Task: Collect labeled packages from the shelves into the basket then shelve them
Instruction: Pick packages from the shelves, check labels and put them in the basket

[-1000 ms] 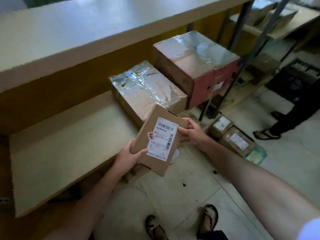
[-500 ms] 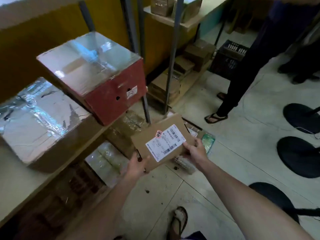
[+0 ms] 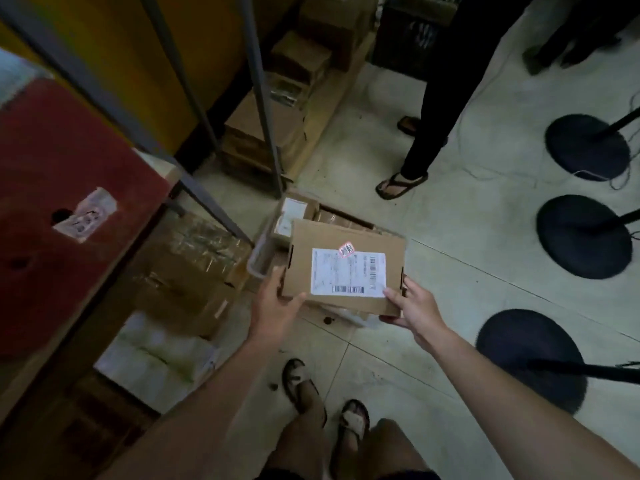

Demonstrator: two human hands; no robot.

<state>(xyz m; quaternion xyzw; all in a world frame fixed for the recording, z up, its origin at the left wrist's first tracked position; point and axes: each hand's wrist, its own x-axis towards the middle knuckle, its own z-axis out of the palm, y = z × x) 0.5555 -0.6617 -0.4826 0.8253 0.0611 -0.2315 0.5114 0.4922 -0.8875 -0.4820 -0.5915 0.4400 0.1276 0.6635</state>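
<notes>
Basket largely hidden beneath held package, label text too blurred to be read, red box cut off at left edge

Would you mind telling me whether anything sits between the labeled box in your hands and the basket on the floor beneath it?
Nothing visible does. The labeled box, held by the left hand and right hand, hovers directly over the basket, which already holds packages. The box itself hides most of the basket.

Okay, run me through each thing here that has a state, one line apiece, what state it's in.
Labeled package: closed, label up, held over the basket.
Left hand: gripping the package's left edge.
Right hand: gripping its right corner.
Basket: on the floor, already holding packages.
Red box: closed, on the shelf.
</notes>
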